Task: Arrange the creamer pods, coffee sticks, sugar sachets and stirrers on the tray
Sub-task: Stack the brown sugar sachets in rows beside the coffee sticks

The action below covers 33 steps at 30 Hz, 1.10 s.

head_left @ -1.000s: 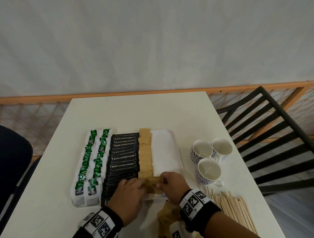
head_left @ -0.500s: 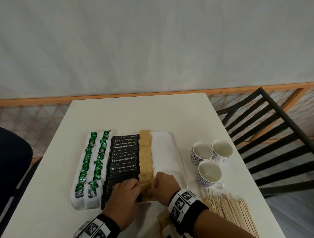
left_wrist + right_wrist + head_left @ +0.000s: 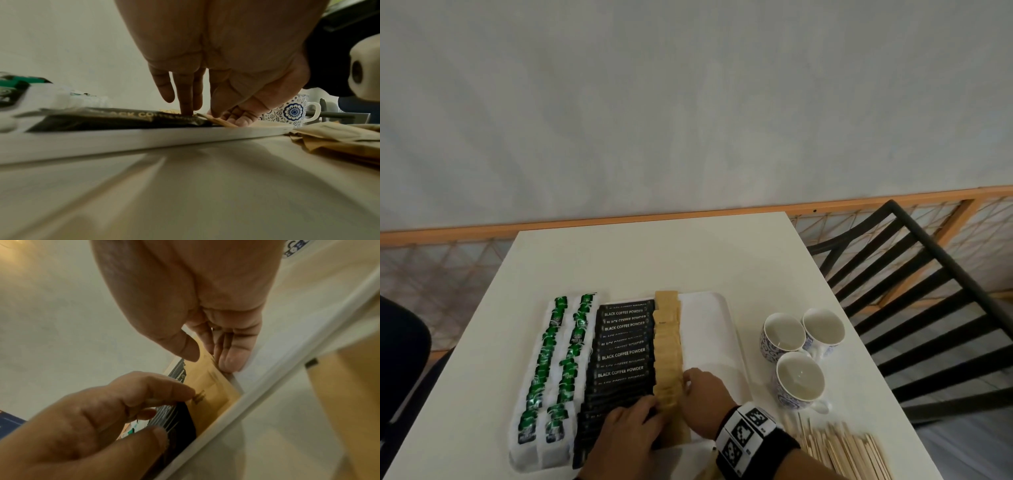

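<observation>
A white tray holds two columns of green creamer pods, a column of black coffee sticks and a column of brown sugar sachets; its right strip is bare. My left hand presses straight fingertips on the near coffee sticks at the sachets' left edge. My right hand lays straight fingers along the right edge of the sachets, thumb over them. Wooden stirrers lie loose on the table at the near right.
Three blue-patterned cups stand right of the tray. More loose brown sachets lie on the table in front of the tray's near rim. A black chair stands at the table's right side.
The sachet that my right hand held crosswise at the near end now lies in the column. Both hands have closed in on either side of the sachet column.
</observation>
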Available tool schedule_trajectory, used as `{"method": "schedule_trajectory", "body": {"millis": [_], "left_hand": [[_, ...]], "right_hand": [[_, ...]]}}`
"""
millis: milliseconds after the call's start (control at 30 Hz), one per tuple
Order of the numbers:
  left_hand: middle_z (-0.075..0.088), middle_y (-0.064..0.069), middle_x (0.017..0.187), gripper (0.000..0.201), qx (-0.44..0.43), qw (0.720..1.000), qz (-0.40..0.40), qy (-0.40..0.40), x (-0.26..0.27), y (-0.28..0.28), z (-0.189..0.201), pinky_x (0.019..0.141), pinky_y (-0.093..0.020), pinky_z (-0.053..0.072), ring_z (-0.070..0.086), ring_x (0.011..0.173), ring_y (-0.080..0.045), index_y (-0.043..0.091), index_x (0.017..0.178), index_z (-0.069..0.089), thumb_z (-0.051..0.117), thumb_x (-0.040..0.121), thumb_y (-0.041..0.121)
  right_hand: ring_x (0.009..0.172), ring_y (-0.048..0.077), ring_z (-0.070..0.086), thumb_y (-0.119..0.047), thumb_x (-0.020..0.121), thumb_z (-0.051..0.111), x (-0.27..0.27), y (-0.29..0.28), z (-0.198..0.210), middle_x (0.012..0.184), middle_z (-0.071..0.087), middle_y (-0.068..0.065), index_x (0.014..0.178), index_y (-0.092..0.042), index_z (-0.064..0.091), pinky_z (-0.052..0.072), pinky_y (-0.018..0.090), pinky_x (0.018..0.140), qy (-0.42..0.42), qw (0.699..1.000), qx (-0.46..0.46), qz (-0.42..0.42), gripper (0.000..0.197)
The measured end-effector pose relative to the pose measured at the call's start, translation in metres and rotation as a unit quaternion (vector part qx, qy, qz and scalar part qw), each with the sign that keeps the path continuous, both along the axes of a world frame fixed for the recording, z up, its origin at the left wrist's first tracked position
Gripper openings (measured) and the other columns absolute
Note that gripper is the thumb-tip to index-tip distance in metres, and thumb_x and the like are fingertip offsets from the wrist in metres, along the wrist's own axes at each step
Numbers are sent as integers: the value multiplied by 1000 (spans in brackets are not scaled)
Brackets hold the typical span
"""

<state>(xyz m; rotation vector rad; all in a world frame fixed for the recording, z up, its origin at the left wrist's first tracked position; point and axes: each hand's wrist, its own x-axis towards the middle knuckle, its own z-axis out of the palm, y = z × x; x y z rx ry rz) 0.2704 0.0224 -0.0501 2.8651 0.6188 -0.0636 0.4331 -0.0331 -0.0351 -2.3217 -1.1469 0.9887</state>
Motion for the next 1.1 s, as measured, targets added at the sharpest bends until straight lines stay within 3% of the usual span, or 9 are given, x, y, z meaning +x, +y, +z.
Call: {"method": "schedule_trajectory", "body": {"millis": [100, 300, 400, 567, 633, 700, 767, 933, 1100], "left_hand": [[46, 14, 107, 41, 15, 1000, 0, -5, 1, 1, 2, 60, -11, 44, 60, 66, 5, 46, 81, 71, 37, 61, 35], [51, 11, 101, 32, 18, 997, 9, -81, -7, -4, 3, 60, -22, 43, 44, 89, -8, 36, 86, 66, 50, 60, 25], [47, 16, 96, 30, -8, 998, -5, -58, -9, -18, 9, 61, -19, 34, 42, 84, -6, 37, 84, 59, 63, 55, 29], [49, 24, 89, 25, -54, 997, -53, -19, -9, -46, 14, 59, -13, 40, 49, 81, 2, 42, 91, 56, 50, 74, 59], [54, 20, 104, 39, -86, 995, -52, -4, -2, -61, 19, 75, -15, 45, 57, 96, -2, 38, 111, 57, 48, 81, 60], [46, 13, 131, 58, -133, 991, -14, 11, 4, -72, 17, 99, -23, 37, 46, 122, -9, 31, 136, 41, 49, 86, 58], [41, 10, 141, 65, -141, 989, 18, 29, 11, -81, 9, 105, -28, 34, 41, 129, -13, 29, 141, 32, 47, 86, 61], [49, 3, 125, 54, -102, 990, 80, 52, 24, -91, 2, 94, -33, 41, 49, 116, -19, 27, 128, 41, 44, 87, 62], [48, 4, 116, 44, -171, 978, 123, 13, 28, -93, -2, 89, -32, 46, 53, 107, -18, 28, 121, 47, 57, 84, 49]], "right_hand": [[115, 26, 53, -22, 95, 42, 4, 2, 1, 126, 57, 11, 121, -7, 53, 43, 31, 96, -10, 1000, -17, 23, 32], [132, 22, 42, -21, 96, 43, 24, -17, 24, 142, 46, 9, 141, -10, 40, 33, 25, 106, -12, 999, -3, 32, 47], [117, 18, 54, -23, 94, 47, 34, -45, 39, 125, 61, 5, 135, -16, 49, 40, 22, 95, -10, 998, 4, 65, 41], [87, 7, 53, -29, 89, 58, 36, -113, 54, 104, 67, -1, 112, -20, 64, 42, 19, 81, -61, 984, -14, 168, 25], [87, 9, 54, -31, 87, 60, 33, -139, 49, 102, 67, -1, 107, -22, 65, 44, 22, 81, -85, 980, -32, 178, 22], [97, 13, 56, -36, 87, 59, 28, -158, 41, 104, 65, -1, 107, -25, 62, 43, 25, 83, -108, 979, -41, 166, 24], [105, 16, 54, -42, 88, 56, 20, -169, 35, 112, 60, -3, 112, -26, 58, 42, 27, 85, -129, 982, -30, 135, 28], [109, 24, 55, -49, 88, 50, 10, -153, 16, 116, 57, 3, 116, -23, 57, 45, 33, 89, -197, 974, 12, 107, 39], [115, 31, 47, -36, 89, 55, 1, -125, 6, 120, 48, 11, 124, -18, 55, 45, 42, 95, -226, 960, -35, 161, 40]]}}
